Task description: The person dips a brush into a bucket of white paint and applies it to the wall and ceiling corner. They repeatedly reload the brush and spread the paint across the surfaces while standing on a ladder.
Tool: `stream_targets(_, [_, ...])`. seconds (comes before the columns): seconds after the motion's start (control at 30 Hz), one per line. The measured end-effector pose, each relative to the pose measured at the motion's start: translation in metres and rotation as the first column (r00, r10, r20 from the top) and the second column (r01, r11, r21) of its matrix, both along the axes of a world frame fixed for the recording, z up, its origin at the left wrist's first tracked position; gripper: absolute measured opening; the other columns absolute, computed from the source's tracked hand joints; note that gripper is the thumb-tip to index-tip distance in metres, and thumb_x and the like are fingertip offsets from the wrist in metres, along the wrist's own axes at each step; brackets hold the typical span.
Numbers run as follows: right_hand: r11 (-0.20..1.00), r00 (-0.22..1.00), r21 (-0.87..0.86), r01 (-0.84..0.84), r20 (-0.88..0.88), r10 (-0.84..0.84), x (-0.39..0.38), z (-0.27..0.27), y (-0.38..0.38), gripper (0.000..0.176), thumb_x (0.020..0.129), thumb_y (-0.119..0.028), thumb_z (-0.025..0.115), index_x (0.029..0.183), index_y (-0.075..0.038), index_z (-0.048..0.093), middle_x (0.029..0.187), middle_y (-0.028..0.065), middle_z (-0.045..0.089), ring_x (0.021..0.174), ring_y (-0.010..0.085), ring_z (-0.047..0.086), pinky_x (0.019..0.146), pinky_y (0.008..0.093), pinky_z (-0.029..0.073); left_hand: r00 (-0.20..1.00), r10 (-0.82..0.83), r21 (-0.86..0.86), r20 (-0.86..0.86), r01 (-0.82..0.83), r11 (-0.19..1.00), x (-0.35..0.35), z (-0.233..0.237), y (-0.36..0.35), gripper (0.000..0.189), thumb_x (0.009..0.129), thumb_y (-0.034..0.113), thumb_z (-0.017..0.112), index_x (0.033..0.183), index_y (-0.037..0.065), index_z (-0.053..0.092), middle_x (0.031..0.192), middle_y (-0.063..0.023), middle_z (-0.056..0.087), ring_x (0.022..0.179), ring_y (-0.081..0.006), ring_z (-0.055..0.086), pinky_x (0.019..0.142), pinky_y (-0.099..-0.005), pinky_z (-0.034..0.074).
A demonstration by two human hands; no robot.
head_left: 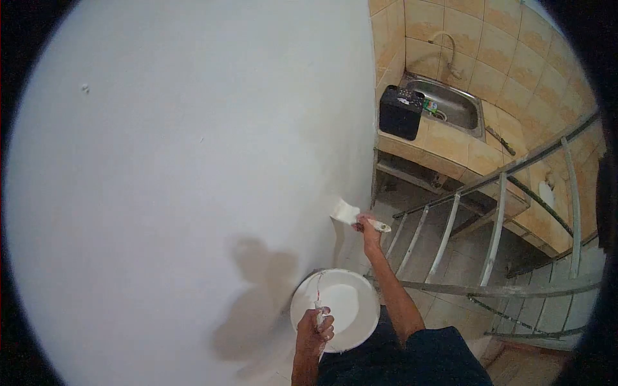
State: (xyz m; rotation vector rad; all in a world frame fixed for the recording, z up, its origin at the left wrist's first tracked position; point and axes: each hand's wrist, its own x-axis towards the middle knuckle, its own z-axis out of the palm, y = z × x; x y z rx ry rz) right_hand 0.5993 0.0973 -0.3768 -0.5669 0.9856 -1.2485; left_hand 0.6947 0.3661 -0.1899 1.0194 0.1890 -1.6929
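Note:
My right hand (368, 228) is wrapped round the handle of a wide paintbrush (346, 212). The brush's white-coated bristles are right at the white wall (193, 161), close to its right edge. Below, my left hand (315, 325) is closed round the grip of a bucket handle (318, 297). From it hangs a round white bucket (370, 321) with white paint (342, 309) inside, just in front of my body. White smears show on the fingers of my left hand.
A metal ladder (496, 228) stands close on my right. Behind it, a tiled counter (444, 143) carries a steel sink (473, 116), a black container (400, 114) and a knife-like tool (501, 140). A hose-like tap (452, 48) is on the tiled wall.

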Motion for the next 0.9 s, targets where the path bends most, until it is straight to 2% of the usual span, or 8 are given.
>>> stream_targets(0.13, [0.991, 0.995, 0.135, -0.009, -0.099, 0.022, 0.000, 0.016, 0.006, 0.017, 0.083, -0.015, 0.065, 0.095, -0.004, 0.060, 0.086, 0.0068, 0.063, 0.075, 0.0171, 0.062, 0.070, 0.0314, 0.053, 0.999, -0.031, -0.041, 0.042, 0.032, 0.999, 0.004, -0.002, 0.011, 0.022, 0.086, 0.031, 0.050, 0.088, 0.010, 0.052, 0.053, 0.0050, 0.031, 0.038, -0.0077, 0.024, 0.037, -0.0239, 0.026])
stream_targets(0.27, [0.983, 0.995, -0.172, 0.067, 0.085, -0.053, 0.018, 0.141, 0.001, 0.016, 0.085, -0.019, 0.061, 0.093, -0.005, 0.059, 0.085, 0.0054, 0.061, 0.075, 0.0172, 0.061, 0.071, 0.0334, 0.050, 0.993, -0.118, -0.016, -0.014, 0.118, 0.993, 0.009, -0.007, 0.022, 0.022, 0.087, 0.033, 0.050, 0.087, 0.011, 0.053, 0.053, 0.0052, 0.030, 0.038, -0.0072, 0.023, 0.038, -0.0231, 0.023])
stream_targets(0.4, [0.891, 0.929, -0.435, 0.129, 0.367, 0.045, 0.010, 0.298, 0.015, 0.014, 0.087, -0.018, 0.056, 0.094, -0.006, 0.058, 0.090, 0.0050, 0.060, 0.085, 0.0187, 0.060, 0.077, 0.0347, 0.049, 0.993, -0.115, -0.001, 0.005, 0.115, 0.993, 0.012, -0.004, 0.033, 0.022, 0.087, 0.033, 0.051, 0.087, 0.012, 0.054, 0.053, 0.0052, 0.030, 0.038, -0.0073, 0.024, 0.038, -0.0231, 0.023])
stream_targets(0.5, [0.802, 0.895, -0.578, 0.149, 0.424, 0.140, 0.009, 0.353, 0.020, 0.014, 0.086, -0.015, 0.057, 0.096, -0.006, 0.059, 0.090, 0.0064, 0.061, 0.084, 0.0194, 0.061, 0.079, 0.0349, 0.050, 0.992, -0.127, -0.017, 0.007, 0.127, 0.992, 0.013, -0.004, 0.044, 0.021, 0.087, 0.033, 0.052, 0.087, 0.012, 0.054, 0.053, 0.0053, 0.030, 0.039, -0.0074, 0.024, 0.038, -0.0232, 0.023])
stream_targets(0.63, [0.897, 0.934, -0.419, 0.139, 0.356, 0.021, 0.029, 0.295, 0.027, 0.013, 0.086, -0.014, 0.057, 0.096, -0.006, 0.058, 0.088, 0.0054, 0.061, 0.081, 0.0173, 0.061, 0.077, 0.0340, 0.050, 0.990, -0.119, 0.055, 0.080, 0.115, 0.992, 0.013, 0.005, 0.048, 0.019, 0.086, 0.032, 0.052, 0.086, 0.013, 0.053, 0.053, 0.0057, 0.030, 0.040, -0.0073, 0.024, 0.039, -0.0235, 0.023])
stream_targets(0.7, [0.959, 0.963, -0.277, 0.056, 0.269, 0.022, 0.032, 0.220, 0.031, 0.018, 0.086, -0.022, 0.057, 0.098, -0.008, 0.057, 0.093, 0.0056, 0.060, 0.084, 0.0199, 0.059, 0.080, 0.0374, 0.047, 0.993, -0.117, -0.001, 0.021, 0.117, 0.993, 0.017, -0.003, 0.051, 0.019, 0.086, 0.032, 0.052, 0.085, 0.014, 0.053, 0.053, 0.0058, 0.030, 0.040, -0.0073, 0.024, 0.039, -0.0235, 0.023])
stream_targets(0.8, [0.997, 0.994, -0.080, -0.019, 0.102, 0.027, 0.023, 0.135, 0.054, 0.019, 0.085, -0.022, 0.060, 0.097, -0.007, 0.059, 0.091, 0.0056, 0.062, 0.080, 0.0177, 0.061, 0.074, 0.0330, 0.050, 0.994, -0.108, 0.000, -0.009, 0.108, 0.994, 0.017, 0.000, 0.051, 0.018, 0.086, 0.032, 0.052, 0.084, 0.014, 0.053, 0.053, 0.0057, 0.030, 0.039, -0.0072, 0.024, 0.038, -0.0234, 0.023])
stream_targets(0.9, [0.999, 0.999, 0.029, -0.043, 0.019, 0.042, 0.014, 0.117, 0.071, 0.018, 0.085, -0.019, 0.062, 0.097, -0.005, 0.061, 0.089, 0.0055, 0.063, 0.076, 0.0159, 0.062, 0.068, 0.0294, 0.052, 0.993, -0.117, -0.015, -0.034, 0.116, 0.993, 0.020, -0.015, 0.056, 0.017, 0.086, 0.031, 0.051, 0.084, 0.014, 0.053, 0.052, 0.0056, 0.030, 0.038, -0.0071, 0.024, 0.037, -0.0235, 0.022])
